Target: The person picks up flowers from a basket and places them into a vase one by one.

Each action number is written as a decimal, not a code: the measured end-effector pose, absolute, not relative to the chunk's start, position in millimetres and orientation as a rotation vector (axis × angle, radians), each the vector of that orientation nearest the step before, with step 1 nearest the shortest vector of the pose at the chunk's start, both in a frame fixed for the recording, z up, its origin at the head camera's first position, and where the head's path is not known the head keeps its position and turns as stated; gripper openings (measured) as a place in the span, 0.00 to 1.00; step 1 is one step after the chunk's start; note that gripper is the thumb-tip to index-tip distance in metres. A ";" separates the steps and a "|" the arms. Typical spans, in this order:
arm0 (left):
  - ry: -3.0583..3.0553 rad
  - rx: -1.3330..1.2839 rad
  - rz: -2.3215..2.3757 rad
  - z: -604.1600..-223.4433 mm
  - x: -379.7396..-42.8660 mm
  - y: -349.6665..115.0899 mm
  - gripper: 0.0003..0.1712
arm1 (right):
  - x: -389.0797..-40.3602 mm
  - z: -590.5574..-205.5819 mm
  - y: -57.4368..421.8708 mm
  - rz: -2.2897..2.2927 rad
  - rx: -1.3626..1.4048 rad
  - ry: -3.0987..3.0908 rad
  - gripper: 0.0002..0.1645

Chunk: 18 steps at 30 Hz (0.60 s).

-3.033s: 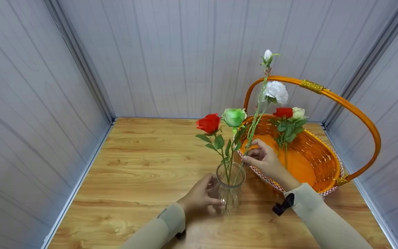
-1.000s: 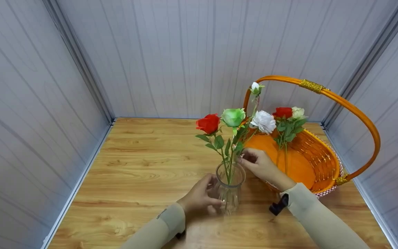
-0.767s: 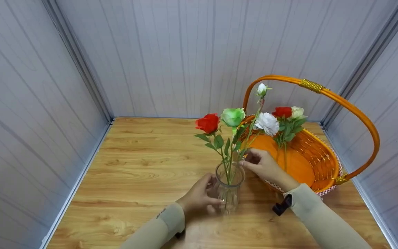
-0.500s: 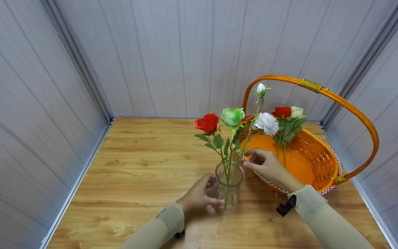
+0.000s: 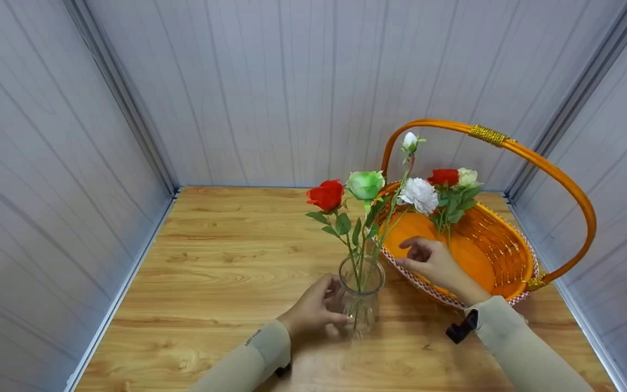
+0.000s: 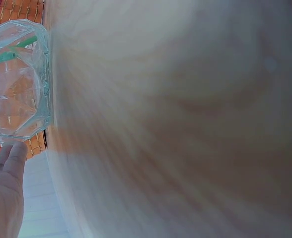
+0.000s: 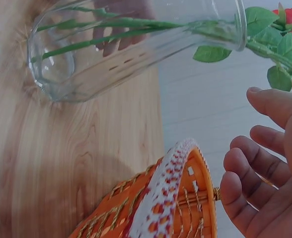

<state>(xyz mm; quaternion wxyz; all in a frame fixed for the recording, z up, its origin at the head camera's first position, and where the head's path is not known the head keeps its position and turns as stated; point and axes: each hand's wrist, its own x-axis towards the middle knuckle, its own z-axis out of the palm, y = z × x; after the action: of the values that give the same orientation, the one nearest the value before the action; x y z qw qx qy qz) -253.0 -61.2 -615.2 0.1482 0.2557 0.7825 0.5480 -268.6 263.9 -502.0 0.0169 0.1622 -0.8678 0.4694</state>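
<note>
A clear glass vase (image 5: pixel 361 305) stands upright on the wooden table, with flower stems inside it. My left hand (image 5: pixel 318 307) holds its lower left side, thumb in front and fingers behind. From the vase rise a red rose (image 5: pixel 326 195), a green-white rose (image 5: pixel 366 185) and a thin stem with a white carnation (image 5: pixel 419 195) and a white bud (image 5: pixel 410 140), leaning right. My right hand (image 5: pixel 434 261) hovers over the basket's near rim, fingers loosely bent with nothing between them; in the right wrist view the same hand (image 7: pixel 270 173) is apart from the vase.
Right of the vase sits an orange wicker basket (image 5: pixel 509 256) with a tall arched handle (image 5: pixel 564 185) and a red-and-white trimmed rim. Inside it lean another red rose (image 5: pixel 444 177) and a cream rose (image 5: pixel 467 177). Pale panel walls enclose the table on three sides.
My right hand lowered the white-flower stem into the vase, let go of it and drew away to the right. My left hand stayed at the vase.
</note>
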 end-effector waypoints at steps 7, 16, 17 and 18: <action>2.244 0.724 1.582 -616.7 -252.6 -60.6 0.47 | -271.5 -508.5 278.3 1.483 0.437 -2.706 0.21; 2.256 0.701 1.594 -616.6 -252.5 -58.6 0.46 | -274.3 -515.2 297.1 1.469 0.361 -2.684 0.21; 2.251 0.695 1.597 -616.4 -252.5 -58.7 0.46 | -274.1 -515.3 298.8 1.478 0.349 -2.682 0.21; 2.250 0.692 1.598 -616.2 -252.5 -58.8 0.46 | -274.0 -515.3 300.4 1.488 0.337 -2.681 0.22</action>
<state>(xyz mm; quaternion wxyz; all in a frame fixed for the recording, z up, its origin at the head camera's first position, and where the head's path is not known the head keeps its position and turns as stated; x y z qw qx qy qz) -252.5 -58.8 -616.2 0.1475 0.2406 0.7821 0.5555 -274.0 300.4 -515.3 0.0285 0.1092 -0.8688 0.4821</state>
